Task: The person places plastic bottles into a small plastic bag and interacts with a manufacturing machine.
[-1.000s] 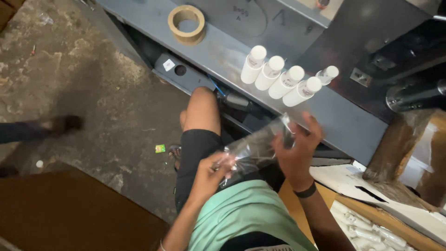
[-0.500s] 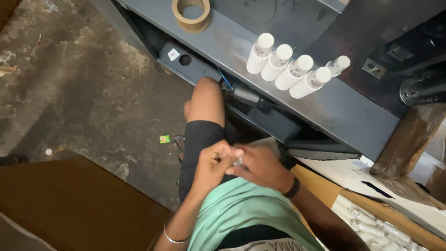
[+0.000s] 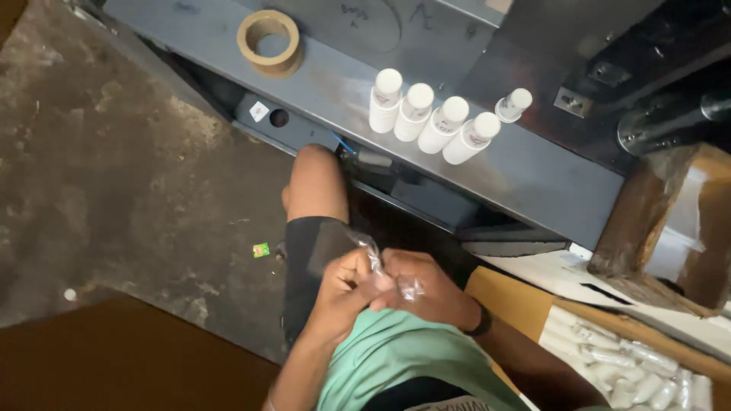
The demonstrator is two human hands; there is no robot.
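Both hands [image 3: 381, 285] pinch clear plastic wrap [image 3: 375, 257] | grey metal bench [image 3: 533, 171] | stained concrete floor [image 3: 129, 190]

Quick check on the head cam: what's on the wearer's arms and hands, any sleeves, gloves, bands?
Both arms are bare to the edge of the picture, with no sleeves in view and no gloves. The left hand has nothing visible on it; its wrist shows no band here. The right hand has a thin black wristband around the wrist. No rings can be made out.

1. Grey metal workbench [image 3: 533, 171], long and scuffed, crossing the view diagonally.
2. Left of the workbench: stained, gritty concrete floor [image 3: 114, 175].
3. Right of the workbench: worn wooden block [image 3: 670, 221].
4. Dim, warm light.
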